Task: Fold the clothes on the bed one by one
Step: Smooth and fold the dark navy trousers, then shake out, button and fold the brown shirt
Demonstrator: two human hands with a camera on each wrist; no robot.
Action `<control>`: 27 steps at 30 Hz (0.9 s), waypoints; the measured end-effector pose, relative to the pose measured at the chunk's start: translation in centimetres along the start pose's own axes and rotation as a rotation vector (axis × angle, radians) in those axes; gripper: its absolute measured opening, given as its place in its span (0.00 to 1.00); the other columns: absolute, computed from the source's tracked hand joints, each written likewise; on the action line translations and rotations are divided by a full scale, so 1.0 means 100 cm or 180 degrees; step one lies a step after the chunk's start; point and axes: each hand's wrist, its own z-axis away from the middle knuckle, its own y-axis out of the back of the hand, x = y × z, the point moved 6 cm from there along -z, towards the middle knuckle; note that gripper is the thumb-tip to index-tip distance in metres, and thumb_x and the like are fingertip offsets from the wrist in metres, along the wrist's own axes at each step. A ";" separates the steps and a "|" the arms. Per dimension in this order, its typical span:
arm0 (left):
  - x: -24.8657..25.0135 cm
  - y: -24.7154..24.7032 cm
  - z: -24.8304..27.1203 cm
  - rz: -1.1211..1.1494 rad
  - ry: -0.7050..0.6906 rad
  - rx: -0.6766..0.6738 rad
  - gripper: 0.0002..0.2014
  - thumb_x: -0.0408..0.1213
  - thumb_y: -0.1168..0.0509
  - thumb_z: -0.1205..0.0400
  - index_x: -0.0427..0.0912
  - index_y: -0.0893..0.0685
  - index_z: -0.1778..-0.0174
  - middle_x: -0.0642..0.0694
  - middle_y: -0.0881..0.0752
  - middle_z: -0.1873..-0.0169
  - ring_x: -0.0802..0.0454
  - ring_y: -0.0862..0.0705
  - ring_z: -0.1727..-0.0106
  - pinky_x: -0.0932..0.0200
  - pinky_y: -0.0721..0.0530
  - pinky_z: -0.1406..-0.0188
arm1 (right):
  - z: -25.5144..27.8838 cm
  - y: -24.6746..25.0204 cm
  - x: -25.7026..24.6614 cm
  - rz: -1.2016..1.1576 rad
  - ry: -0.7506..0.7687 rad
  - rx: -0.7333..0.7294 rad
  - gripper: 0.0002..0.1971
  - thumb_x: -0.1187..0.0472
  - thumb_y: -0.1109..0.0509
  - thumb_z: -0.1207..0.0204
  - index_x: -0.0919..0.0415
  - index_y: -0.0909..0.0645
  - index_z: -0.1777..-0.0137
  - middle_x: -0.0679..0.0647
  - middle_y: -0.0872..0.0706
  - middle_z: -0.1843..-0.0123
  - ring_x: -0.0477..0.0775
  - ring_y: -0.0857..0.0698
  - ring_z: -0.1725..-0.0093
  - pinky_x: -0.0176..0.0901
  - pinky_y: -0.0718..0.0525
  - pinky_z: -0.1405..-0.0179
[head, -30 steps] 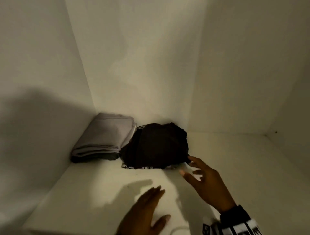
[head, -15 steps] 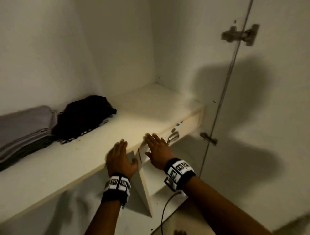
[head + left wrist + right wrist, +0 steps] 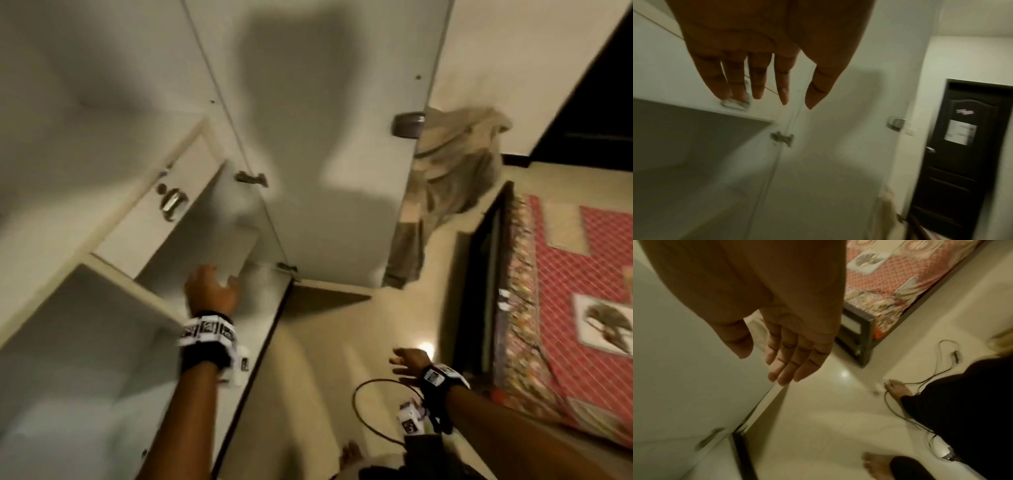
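Pale tiled floor point(image 3: 308, 377) nearest, with bare feet point(image 3: 898, 389) and a looping cable point(image 3: 359, 411) on it. Just above, right hand point(image 3: 407, 363) low over the floor, fingers straight and loosely spread, holding nothing; further up to the left, left hand point(image 3: 212, 291) reaching into an open white wardrobe point(image 3: 85, 342) below a drawer point(image 3: 144, 240) with a metal handle point(image 3: 173, 202), fingers straight and relaxed, gripping nothing. Beyond, open wardrobe door point(image 3: 325, 137) with a beige cloth point(image 3: 455, 164) hanging behind its edge, and at far right the bed point(image 3: 582, 274) under a red patterned cover, any clothes on it too unclear to make out.
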 end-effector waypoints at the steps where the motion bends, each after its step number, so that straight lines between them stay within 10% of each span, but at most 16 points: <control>1: 0.036 -0.042 0.031 -0.0035 -0.0246 -0.0368 0.18 0.38 0.29 0.25 0.32 0.13 0.43 0.29 0.13 0.45 0.29 0.16 0.42 0.39 0.18 0.39 | 0.003 0.036 0.025 -0.0075 -0.0183 0.0060 0.08 0.59 0.36 0.12 0.61 0.17 0.43 0.60 0.12 0.48 0.57 0.16 0.58 0.45 0.24 0.60; 5: 0.150 -0.228 0.208 -0.0202 -0.0686 -0.2940 0.18 0.42 0.29 0.21 0.47 0.16 0.34 0.45 0.11 0.41 0.42 0.14 0.38 0.53 0.18 0.37 | 0.030 0.168 0.117 -0.0969 -0.0485 0.0636 0.09 0.60 0.44 0.09 0.60 0.22 0.39 0.59 0.14 0.51 0.59 0.18 0.58 0.45 0.29 0.62; 11: 0.247 -0.359 0.488 -0.1079 -0.1942 -0.4876 0.12 0.41 0.33 0.21 0.54 0.12 0.42 0.50 0.09 0.50 0.48 0.12 0.43 0.62 0.16 0.44 | 0.077 0.316 0.250 -0.2308 -0.0605 0.1181 0.09 0.62 0.38 0.12 0.65 0.19 0.48 0.61 0.13 0.52 0.59 0.16 0.61 0.47 0.22 0.61; 16: 0.321 -0.406 0.609 -0.1332 -0.2302 -0.5016 0.12 0.36 0.35 0.18 0.51 0.11 0.43 0.47 0.08 0.48 0.50 0.12 0.44 0.67 0.22 0.51 | 0.099 0.423 0.360 -0.3469 -0.0750 0.1507 0.09 0.62 0.37 0.12 0.62 0.21 0.53 0.59 0.14 0.58 0.62 0.15 0.54 0.46 0.19 0.64; 21: 0.425 -0.453 0.670 -0.1545 -0.2904 -0.4976 0.10 0.38 0.34 0.16 0.49 0.11 0.41 0.49 0.10 0.49 0.52 0.13 0.48 0.68 0.22 0.54 | 0.114 0.528 0.438 -0.3917 -0.0872 0.1807 0.17 0.66 0.42 0.11 0.61 0.26 0.64 0.56 0.18 0.78 0.53 0.22 0.84 0.33 0.31 0.84; 25: 0.510 -0.515 0.675 -0.1070 -0.2025 -0.4678 0.05 0.32 0.34 0.15 0.41 0.13 0.51 0.40 0.13 0.57 0.48 0.14 0.59 0.60 0.16 0.58 | 0.128 0.598 0.461 -0.4020 -0.0772 0.1949 0.13 0.61 0.37 0.12 0.66 0.20 0.58 0.62 0.15 0.55 0.55 0.19 0.66 0.42 0.27 0.68; 27: 0.541 -0.546 0.678 -0.0944 -0.1376 -0.4682 0.08 0.26 0.37 0.14 0.35 0.15 0.58 0.38 0.15 0.63 0.51 0.15 0.73 0.61 0.18 0.77 | 0.126 0.622 0.476 -0.4215 -0.0809 0.2006 0.10 0.61 0.36 0.13 0.68 0.18 0.50 0.62 0.13 0.50 0.55 0.16 0.63 0.43 0.23 0.65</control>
